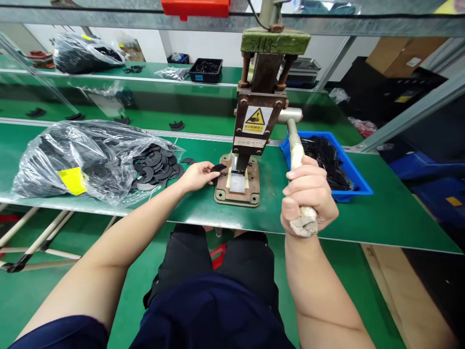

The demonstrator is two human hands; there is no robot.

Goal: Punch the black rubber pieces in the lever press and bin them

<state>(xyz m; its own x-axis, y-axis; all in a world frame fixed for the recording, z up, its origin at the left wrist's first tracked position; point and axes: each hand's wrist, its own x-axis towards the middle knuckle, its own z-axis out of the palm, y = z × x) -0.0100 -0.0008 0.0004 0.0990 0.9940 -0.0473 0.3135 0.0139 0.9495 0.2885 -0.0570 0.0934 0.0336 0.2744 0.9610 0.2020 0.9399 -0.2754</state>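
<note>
Left of press (pixel 254 99), plastic bag (pixel 47 155); right hand (pixel 308 194) partly hides blue bin (pixel 353 167).

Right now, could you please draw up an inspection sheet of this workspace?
Surface: green bench.
Job's things: press with warning sticker; clear bag of curved dark pieces; blue bin of dark parts.
Clutter: stray curved pieces behind the bag.
Left hand: fingers pinching one dark piece beside the press.
Right hand: closed around the wrapped lever.
Cables: dark cable beside the press top.
Surroundings: black tray at the rear; cardboard box at right.
</note>
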